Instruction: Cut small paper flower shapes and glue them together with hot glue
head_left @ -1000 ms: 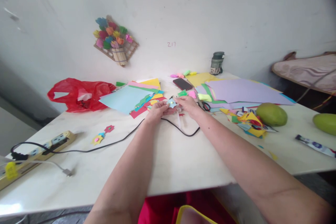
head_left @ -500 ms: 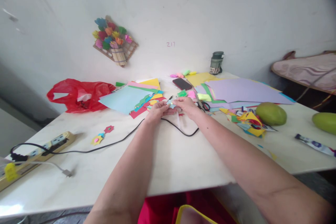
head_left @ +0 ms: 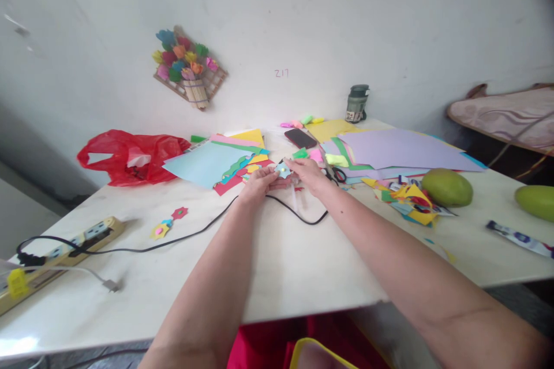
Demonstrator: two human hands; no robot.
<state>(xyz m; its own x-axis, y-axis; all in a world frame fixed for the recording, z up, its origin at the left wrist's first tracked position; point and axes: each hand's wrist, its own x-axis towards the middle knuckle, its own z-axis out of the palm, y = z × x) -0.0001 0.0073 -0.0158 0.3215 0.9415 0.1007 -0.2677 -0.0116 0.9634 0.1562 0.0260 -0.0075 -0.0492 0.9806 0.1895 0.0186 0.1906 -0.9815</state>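
Note:
A light blue paper flower with a small yellow centre is held between my two hands over the middle of the table. The fingers of my left hand are closed on its left edge. My right hand pinches it from the right. Just below my hands, a clear strip or stick points down toward the table; what it belongs to is hidden. Black-handled scissors lie right of my right hand. Small paper flowers, yellow and red with a blue piece between, rest on the left.
A black cable runs from the power strip beneath my hands. Coloured sheets, a phone, paper scraps, green fruit, a tube, a red plastic bag and a bottle lie around.
My right fingers have drawn back slightly from the blue paper flower's face, and more of it shows. The flower looks more turned toward me. Other things stay in place.

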